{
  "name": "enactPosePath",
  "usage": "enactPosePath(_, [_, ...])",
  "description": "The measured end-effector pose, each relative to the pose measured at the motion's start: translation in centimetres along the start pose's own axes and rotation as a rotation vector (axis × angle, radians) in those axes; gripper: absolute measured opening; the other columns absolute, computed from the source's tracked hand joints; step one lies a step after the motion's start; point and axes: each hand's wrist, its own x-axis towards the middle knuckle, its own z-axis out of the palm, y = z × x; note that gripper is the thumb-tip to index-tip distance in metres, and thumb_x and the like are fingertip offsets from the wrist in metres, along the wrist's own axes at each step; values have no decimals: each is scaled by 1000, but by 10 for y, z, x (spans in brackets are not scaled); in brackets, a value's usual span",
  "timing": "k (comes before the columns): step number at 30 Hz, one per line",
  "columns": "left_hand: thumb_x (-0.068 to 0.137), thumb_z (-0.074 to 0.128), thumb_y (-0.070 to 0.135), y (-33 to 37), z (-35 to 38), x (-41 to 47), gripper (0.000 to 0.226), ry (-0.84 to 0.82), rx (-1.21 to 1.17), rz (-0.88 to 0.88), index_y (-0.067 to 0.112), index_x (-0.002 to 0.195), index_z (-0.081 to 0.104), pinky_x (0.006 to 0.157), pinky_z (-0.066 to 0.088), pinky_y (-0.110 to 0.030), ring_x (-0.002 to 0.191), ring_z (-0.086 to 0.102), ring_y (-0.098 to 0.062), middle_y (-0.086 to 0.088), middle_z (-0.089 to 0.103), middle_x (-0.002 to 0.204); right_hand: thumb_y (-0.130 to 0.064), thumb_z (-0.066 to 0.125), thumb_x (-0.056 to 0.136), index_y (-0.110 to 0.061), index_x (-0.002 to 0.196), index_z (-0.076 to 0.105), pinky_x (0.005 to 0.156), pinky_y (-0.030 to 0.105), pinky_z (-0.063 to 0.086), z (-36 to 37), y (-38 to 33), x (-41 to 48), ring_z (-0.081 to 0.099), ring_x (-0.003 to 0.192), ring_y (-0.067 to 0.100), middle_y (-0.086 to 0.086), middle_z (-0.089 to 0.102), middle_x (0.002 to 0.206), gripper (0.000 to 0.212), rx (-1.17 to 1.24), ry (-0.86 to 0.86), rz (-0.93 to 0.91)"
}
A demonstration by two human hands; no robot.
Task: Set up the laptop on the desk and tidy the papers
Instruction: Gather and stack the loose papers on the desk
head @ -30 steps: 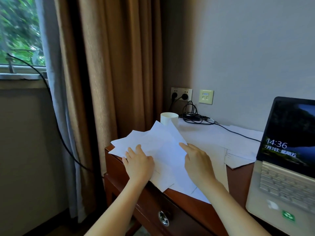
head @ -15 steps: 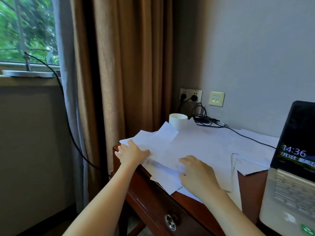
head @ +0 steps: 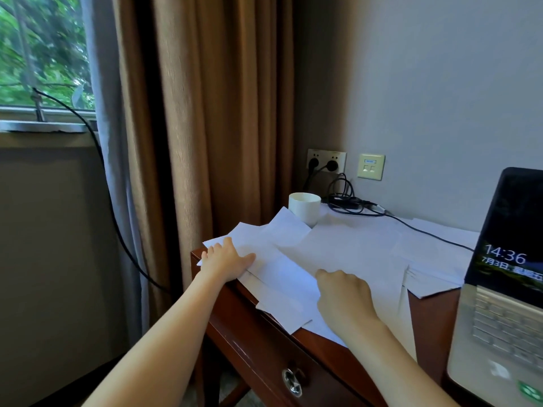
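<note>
Well, the papers (head: 352, 248) are lying as a loose, overlapping spread of plain white sheets, covering most of the dark wooden desk (head: 264, 327). A few corners are poking out past the near edge. At the far side one corner is rising just in front of a white cup (head: 304, 207), which is standing at about twelve o'clock of the pile. At three o'clock of the papers the laptop (head: 505, 274) is sitting open, its pale keyboard facing the person and its screen showing 14:36. Its right side is running out of view.

The left hand (head: 226, 259) is reaching forward on a straight arm and lying palm down on the sheets at the pile's nine o'clock edge, right by the desk's left corner. Its fingers are stretching out flat, and the thumb is spreading away toward three o'clock. The right hand (head: 343, 292) is resting on the papers at about six o'clock of the pile, back up, with the fingers curling underneath. I cannot tell whether it is pinching a sheet or only touching it.

A black cable (head: 352, 201) is coiling at one o'clock of the cup and trailing over the papers toward the laptop. A brown curtain (head: 220, 113) is hanging at ten o'clock of the desk.
</note>
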Motion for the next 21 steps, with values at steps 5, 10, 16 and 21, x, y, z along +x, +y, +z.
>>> enactPosePath(5, [86, 56, 51, 4, 0, 9, 72, 66, -44, -50, 7, 138, 33, 106, 28, -42, 134, 31, -32, -15, 38, 142, -4, 39, 91, -16, 94, 48, 69, 26, 31, 3, 0, 3, 58, 102, 27, 9, 62, 110, 16, 23, -27, 11])
enactPosePath(10, [79, 64, 56, 8, -8, 21, 82, -9, -46, -196, 6, 137, 35, 106, 32, -43, 131, 36, -35, -16, 38, 141, -7, 40, 92, -16, 101, 54, 71, 26, 30, 3, -4, 4, 56, 109, 28, 9, 61, 115, 19, 9, -31, -9])
enactPosePath(16, [87, 60, 33, 4, -8, 24, 48, 29, -118, -170, 0, 120, 52, 91, 46, -36, 103, 61, -34, -22, 61, 116, -3, 40, 90, -12, 73, 43, 70, 26, 29, 2, -1, 5, 51, 88, 29, 4, 52, 84, 19, 27, -19, 41])
enactPosePath(21, [84, 53, 6, -5, -14, 23, 14, 52, -370, -153, 4, 70, 54, 59, 50, -20, 43, 56, -18, -7, 56, 55, -1, 38, 92, -9, 106, 53, 67, 27, 32, -6, 6, 6, 59, 100, 29, 9, 62, 110, 22, 43, 55, 135])
